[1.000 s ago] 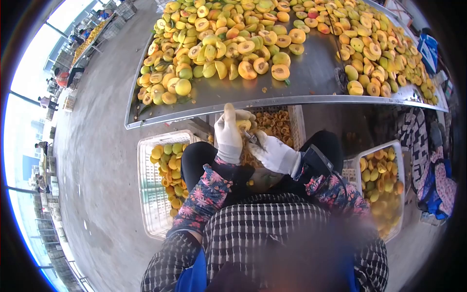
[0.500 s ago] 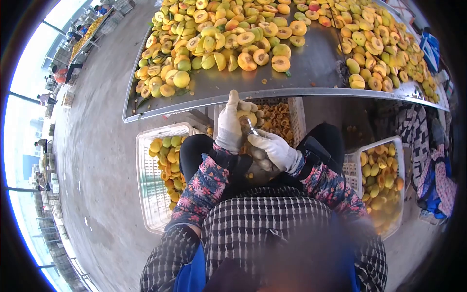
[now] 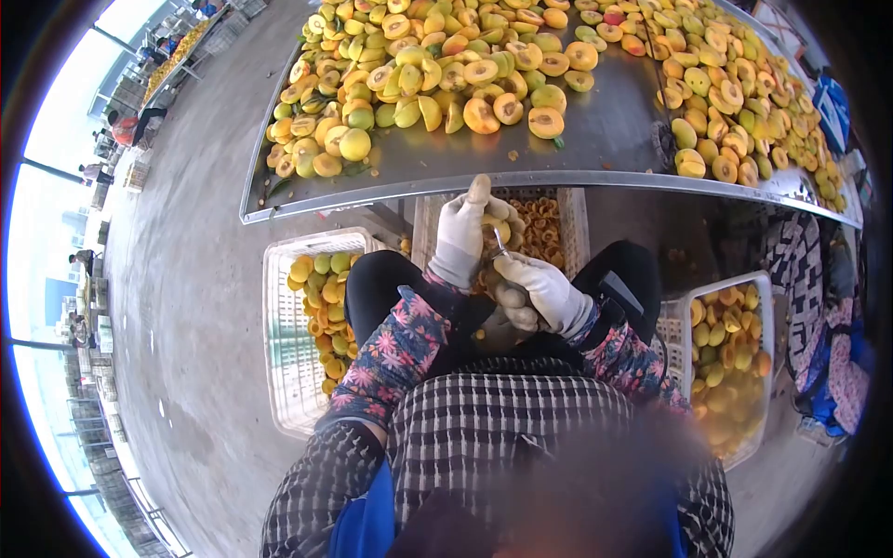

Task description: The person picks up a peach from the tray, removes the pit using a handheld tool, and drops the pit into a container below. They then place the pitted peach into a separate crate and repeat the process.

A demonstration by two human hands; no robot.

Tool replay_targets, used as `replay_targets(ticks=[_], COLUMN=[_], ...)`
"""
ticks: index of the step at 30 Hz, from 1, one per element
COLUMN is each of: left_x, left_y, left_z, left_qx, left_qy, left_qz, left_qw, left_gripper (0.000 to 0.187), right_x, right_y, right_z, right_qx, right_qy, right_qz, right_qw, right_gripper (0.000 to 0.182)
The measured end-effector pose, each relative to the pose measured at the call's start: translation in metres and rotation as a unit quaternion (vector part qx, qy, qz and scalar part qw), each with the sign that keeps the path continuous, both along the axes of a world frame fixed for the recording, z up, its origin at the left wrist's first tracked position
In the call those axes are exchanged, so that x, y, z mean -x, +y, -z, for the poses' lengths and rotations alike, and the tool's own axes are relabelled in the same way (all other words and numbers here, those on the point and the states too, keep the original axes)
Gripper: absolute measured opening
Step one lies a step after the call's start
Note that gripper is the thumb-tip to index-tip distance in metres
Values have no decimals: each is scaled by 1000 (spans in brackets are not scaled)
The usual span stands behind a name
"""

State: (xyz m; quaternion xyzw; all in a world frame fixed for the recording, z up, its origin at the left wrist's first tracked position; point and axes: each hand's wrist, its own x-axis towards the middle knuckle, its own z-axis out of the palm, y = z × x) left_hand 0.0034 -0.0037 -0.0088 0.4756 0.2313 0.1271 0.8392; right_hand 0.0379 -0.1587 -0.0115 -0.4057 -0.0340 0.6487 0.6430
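In a white glove, my left hand is closed around a yellow peach half, its thumb pointing up. My right hand, gloved too, grips a slim metal pitting tool, whose tip meets the fruit. The handle is hidden inside my fingers. Both hands are over my lap, just short of the steel table. Behind them a crate holds many small orange-brown pieces. Cut peaches lie heaped on the table.
A white crate of peach halves stands by my left knee, another crate by my right. The table's raised metal edge runs in front of me. Far left, people work at another fruit-covered table.
Both hands appear slightly further right in view, along with a small camera shift. The peach half and the pitting tool stay in my grip, the tool's tip still at the fruit.
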Motion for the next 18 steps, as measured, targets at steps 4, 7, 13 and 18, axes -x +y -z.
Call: replay_targets(ticks=[4,7,13,18], left_x=[-8,-13,-21,-15], left_y=[-3,-6,3,15], left_z=[-1,-1,23,14], left_qx=[102,191,327,257], left_qy=[48,34,-51,-43], left_qz=[1,0,-35,-120], left_qw=[994,981,943,958], left_gripper=[48,45,41,38], right_x=[-3,-3,-7,-26], right_y=[2,1,-8,-13], right_z=[23,36,21,39], right_qx=[-36,-31,-37,-32], right_qy=[-152,-161,-115,-165], right_qz=[9,29,41,102], right_qw=[988,986,992,980], right_gripper=[21,24,24,22])
